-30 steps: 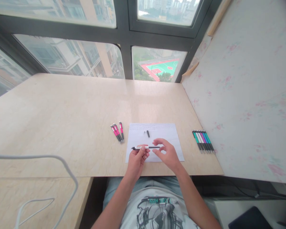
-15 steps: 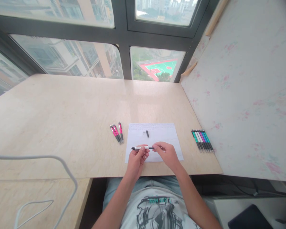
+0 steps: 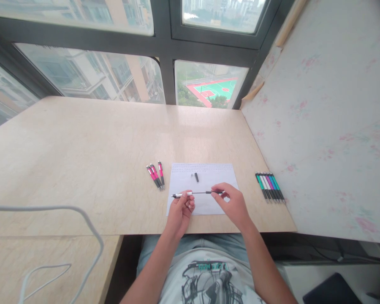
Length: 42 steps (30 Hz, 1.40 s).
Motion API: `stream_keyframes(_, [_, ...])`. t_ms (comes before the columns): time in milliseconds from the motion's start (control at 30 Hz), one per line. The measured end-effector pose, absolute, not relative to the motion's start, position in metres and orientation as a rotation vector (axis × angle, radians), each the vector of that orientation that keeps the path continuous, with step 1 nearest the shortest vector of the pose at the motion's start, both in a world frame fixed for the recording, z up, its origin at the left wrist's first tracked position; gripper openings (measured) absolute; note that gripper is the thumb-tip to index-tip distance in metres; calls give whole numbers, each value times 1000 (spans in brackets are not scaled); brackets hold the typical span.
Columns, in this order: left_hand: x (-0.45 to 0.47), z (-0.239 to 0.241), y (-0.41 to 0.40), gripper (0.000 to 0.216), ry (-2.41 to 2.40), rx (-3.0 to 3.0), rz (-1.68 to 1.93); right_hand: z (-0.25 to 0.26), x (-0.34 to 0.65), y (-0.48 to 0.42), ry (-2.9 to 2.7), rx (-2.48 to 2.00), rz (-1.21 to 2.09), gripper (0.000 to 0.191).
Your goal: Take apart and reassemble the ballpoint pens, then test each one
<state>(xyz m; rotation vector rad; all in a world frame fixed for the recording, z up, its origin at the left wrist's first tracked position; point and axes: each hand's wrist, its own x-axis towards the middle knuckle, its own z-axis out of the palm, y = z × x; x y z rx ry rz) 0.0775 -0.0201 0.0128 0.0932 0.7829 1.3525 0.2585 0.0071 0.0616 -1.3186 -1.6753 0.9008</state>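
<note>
Over a white sheet of paper (image 3: pixel 205 177) I hold a pen taken apart. My left hand (image 3: pixel 181 211) pinches the white and black pen barrel (image 3: pixel 182 194). My right hand (image 3: pixel 234 204) pinches the black grip end (image 3: pixel 215 192), and a thin refill (image 3: pixel 199 193) spans the gap between the two parts. A small black pen part (image 3: pixel 196 177) and a tiny piece beside it lie on the paper further back.
Three pink pens (image 3: pixel 156 175) lie left of the paper. A row of several coloured pens (image 3: pixel 270 186) lies near the table's right edge, by a papered wall (image 3: pixel 329 126). A white cable (image 3: pixel 66 236) loops at the lower left. Windows stand behind the beige table (image 3: pixel 82 147).
My right hand has moved right, pulling the black end away from the barrel and exposing the thin refill. My left hand stays nearly in place.
</note>
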Motion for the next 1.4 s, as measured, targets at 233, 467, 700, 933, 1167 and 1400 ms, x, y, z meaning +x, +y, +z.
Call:
stream_keyframes(233, [75,11,-20,21,713,53,1341,78,268,6,-1710,-1311,834,11])
stream_keyframes(467, [76,11,-21,18,694,39,1325,88,266,4,-1812,-1298,777,11])
stream_keyframes(700, [72,12,-21,9,535,-126,1302,107,272,1,-1855,-1282,680,10])
stream_keyframes(933, [70,14,-20,7,489,-151,1339,57,273,20,-1674,-1456,736,12])
stream_keyframes(1167, [70,12,-21,8,546,-112,1330,7,231,56,-1684,-1568,537,17])
stream_keyframes(1400, [69,13,-21,13,604,-66,1327,1,207,69,-1719,-1728,438,18])
